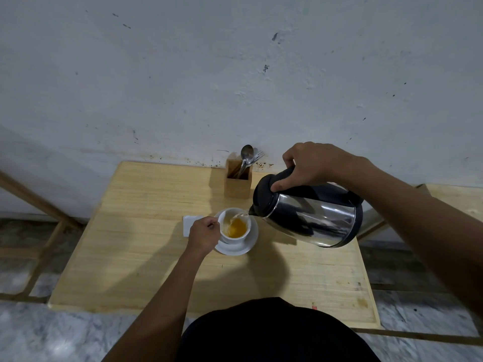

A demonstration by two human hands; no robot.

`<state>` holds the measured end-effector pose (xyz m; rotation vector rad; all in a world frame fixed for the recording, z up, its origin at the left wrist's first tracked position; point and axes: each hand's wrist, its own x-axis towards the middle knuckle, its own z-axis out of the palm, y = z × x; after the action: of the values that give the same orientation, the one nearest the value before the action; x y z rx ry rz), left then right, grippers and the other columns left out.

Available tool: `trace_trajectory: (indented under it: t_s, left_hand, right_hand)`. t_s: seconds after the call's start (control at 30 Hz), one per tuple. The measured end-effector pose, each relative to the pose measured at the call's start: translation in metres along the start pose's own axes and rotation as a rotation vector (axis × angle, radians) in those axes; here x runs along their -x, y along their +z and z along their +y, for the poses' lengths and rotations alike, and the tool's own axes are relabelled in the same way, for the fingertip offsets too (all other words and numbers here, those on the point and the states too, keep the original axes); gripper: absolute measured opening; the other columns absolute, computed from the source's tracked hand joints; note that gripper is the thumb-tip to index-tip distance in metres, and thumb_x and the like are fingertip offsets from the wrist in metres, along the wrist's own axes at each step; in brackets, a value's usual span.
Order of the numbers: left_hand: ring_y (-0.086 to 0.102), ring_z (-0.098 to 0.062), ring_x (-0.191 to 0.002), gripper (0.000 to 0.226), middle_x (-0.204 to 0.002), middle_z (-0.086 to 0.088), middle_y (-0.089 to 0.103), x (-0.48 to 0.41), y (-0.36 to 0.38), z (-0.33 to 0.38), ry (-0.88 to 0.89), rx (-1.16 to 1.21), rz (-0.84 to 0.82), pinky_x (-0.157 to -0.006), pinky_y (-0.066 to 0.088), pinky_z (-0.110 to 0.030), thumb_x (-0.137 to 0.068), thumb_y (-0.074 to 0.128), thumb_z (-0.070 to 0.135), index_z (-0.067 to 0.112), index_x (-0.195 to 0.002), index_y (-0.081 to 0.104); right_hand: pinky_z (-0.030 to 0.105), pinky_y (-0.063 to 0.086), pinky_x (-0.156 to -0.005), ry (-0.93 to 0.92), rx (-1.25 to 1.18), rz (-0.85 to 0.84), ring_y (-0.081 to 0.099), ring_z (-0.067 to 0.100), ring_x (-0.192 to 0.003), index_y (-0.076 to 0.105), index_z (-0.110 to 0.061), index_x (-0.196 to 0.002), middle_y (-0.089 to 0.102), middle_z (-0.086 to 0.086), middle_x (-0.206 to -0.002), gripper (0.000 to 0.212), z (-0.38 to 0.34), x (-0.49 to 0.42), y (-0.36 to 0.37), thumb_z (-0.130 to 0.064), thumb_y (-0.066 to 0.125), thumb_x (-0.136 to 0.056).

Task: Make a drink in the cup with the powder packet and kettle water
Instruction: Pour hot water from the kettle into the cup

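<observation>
A white cup [228, 235] stands on a white saucer [248, 246] near the middle of the wooden table [146, 262]. Orange liquid fills its bottom. My left hand [204, 235] grips the cup's handle on its left side. My right hand [312, 165] holds the black handle of a steel kettle [313, 218], which is tilted left with its spout over the cup's rim. A thin stream of water runs from the spout into the cup. A white packet [188, 224] lies flat just left of the cup, partly hidden by my left hand.
A wooden holder [237, 184] with a spoon and other cutlery stands at the table's back edge against the white wall, right behind the kettle's lid. Wooden frames sit on the marble floor to the left and right of the table.
</observation>
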<state>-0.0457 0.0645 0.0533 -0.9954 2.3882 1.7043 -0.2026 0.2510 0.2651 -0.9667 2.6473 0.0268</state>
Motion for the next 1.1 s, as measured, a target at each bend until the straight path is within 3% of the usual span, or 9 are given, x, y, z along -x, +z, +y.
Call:
trace_trajectory:
  t_s: [0.17,0.53,0.73,1.1]
  left_hand:
    - [0.062,-0.03,-0.073,0.018,-0.072,-0.006,0.063,-0.002,0.0,-0.001,-0.006,0.009,-0.006,-0.078,0.055,-0.048,-0.09,0.05,0.01,0.019,-0.082,0.063]
    - [0.061,-0.026,-0.07,0.019,-0.073,-0.007,0.064,-0.004,0.001,-0.002,-0.026,0.015,0.005,-0.077,0.055,-0.045,-0.091,0.052,0.012,0.008,-0.101,0.067]
    - [0.061,-0.028,-0.072,0.014,-0.071,-0.006,0.064,-0.004,0.001,-0.002,-0.015,0.013,0.003,-0.077,0.054,-0.047,-0.091,0.052,0.012,0.018,-0.088,0.064]
    - [0.06,-0.027,-0.07,0.015,-0.071,-0.005,0.063,-0.004,0.0,-0.002,-0.001,0.016,-0.005,-0.076,0.054,-0.046,-0.09,0.052,0.011,0.017,-0.085,0.064]
  right_hand:
    - [0.029,0.037,-0.057,-0.003,0.004,-0.001,0.051,0.015,-0.063,0.049,-0.019,-0.068,0.056,-0.003,-0.067,0.06,0.002,-0.001,-0.003,-0.074,0.07,-0.062]
    - [0.028,0.036,-0.056,-0.012,0.026,-0.008,0.051,0.013,-0.063,0.051,-0.019,-0.07,0.057,-0.003,-0.068,0.059,0.006,-0.002,-0.003,-0.074,0.069,-0.063]
    - [0.028,0.036,-0.055,0.003,0.021,-0.011,0.052,0.013,-0.064,0.051,-0.02,-0.069,0.059,-0.003,-0.07,0.059,0.01,-0.002,-0.004,-0.076,0.069,-0.062]
    - [0.028,0.035,-0.055,0.034,-0.031,0.005,0.052,0.015,-0.065,0.052,-0.019,-0.069,0.059,-0.002,-0.07,0.058,0.014,0.004,-0.004,-0.074,0.07,-0.063]
